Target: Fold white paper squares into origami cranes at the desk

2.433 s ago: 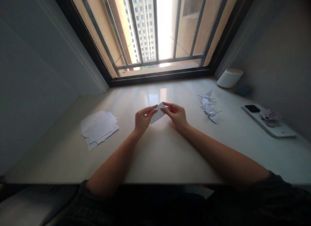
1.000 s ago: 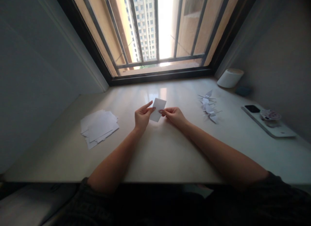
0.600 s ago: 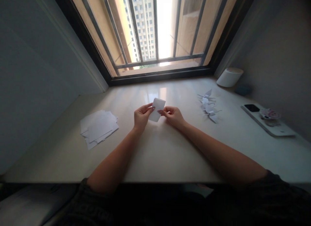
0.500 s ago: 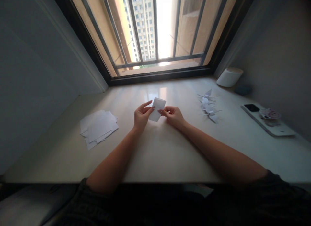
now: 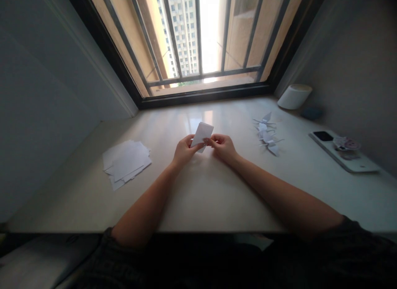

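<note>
A small folded piece of white paper [image 5: 203, 132] is held up between both hands, over the middle of the white tabletop [image 5: 198, 198]. My left hand [image 5: 184, 150] grips its lower left side, the thumb lying across the front and the fingers behind. My right hand [image 5: 224, 147] pinches the lower right edge between thumb and finger. Off to the left lies a loose stack of white paper sheets [image 5: 128, 161]. Several folded white paper cranes [image 5: 267, 136] sit in a row to the right of my right hand.
At the far right lies a white phone [image 5: 356, 164] with a round sticker-like ornament [image 5: 346, 143] on it. A white cylindrical object [image 5: 294, 97] stands in the back right corner, beside a small dark bluish item [image 5: 312, 112]. A barred window [image 5: 201, 99] rises behind the table.
My left thumb has slid across the paper toward my right thumb, and the left fingers have curled in behind it. The paper has shifted slightly up and right.
</note>
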`<state>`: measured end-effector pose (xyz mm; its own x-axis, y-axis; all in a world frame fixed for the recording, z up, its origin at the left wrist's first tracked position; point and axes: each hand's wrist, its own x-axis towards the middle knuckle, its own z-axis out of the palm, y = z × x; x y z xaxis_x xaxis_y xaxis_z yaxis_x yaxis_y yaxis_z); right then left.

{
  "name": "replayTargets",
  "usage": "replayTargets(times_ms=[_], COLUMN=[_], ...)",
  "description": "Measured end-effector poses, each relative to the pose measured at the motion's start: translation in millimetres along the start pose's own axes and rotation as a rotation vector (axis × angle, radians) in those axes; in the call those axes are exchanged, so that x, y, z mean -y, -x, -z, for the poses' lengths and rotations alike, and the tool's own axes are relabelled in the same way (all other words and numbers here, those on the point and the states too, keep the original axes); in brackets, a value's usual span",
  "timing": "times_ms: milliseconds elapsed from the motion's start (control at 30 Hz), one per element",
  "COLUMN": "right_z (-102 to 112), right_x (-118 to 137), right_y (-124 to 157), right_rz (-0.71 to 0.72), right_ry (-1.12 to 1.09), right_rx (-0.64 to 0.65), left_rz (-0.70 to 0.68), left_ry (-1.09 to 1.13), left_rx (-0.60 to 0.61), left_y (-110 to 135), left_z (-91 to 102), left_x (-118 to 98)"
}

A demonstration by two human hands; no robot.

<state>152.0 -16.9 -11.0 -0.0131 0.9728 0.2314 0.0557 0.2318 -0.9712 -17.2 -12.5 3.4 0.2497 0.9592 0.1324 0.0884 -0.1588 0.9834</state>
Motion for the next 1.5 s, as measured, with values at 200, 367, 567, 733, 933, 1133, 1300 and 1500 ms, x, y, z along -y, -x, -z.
replayTargets(times_ms=[200, 367, 567, 733, 933, 1133, 1300, 1500], right_z=[-1.4, -0.5, 1.2, -0.5, 0.1, 0.7, 2.1, 1.3], right_x=[0.0, 1.0, 7.7, 5.9, 0.9, -0.6, -1.7, -0.2], right_y=[1.0, -1.4, -2.5, -3.0, -6.5, -8.2, -9.9, -7.9], right_rz=[-0.078, -0.114, -0.137, -0.141, -0.175, -0.175, -0.181, -0.145], right_ry=[0.007, -0.076, -0.150, -0.230, -0.243, -0.297, -0.293, -0.278], right_rx=[-0.059, -0.141, -0.229, -0.257, -0.284, -0.278, -0.285, -0.327], left_rz=[0.121, 0.155, 0.179, 0.235, 0.240, 0.229, 0.224, 0.206], left_ry=[0.039, -0.008, -0.058, -0.039, -0.006, -0.033, 0.002, -0.022], left_rx=[0.099, 0.179, 0.252, 0.281, 0.273, 0.273, 0.269, 0.257], left_y=[-0.6, 1.5, 2.7, 1.2, 0.3, -0.4, 0.9, 1.6], left_z=[5.1, 6.6, 7.1, 9.7, 9.1, 6.6, 5.0, 4.4], left_x=[-4.5, -10.7, -15.4, -10.3, -8.0, -8.1, -8.0, -5.4])
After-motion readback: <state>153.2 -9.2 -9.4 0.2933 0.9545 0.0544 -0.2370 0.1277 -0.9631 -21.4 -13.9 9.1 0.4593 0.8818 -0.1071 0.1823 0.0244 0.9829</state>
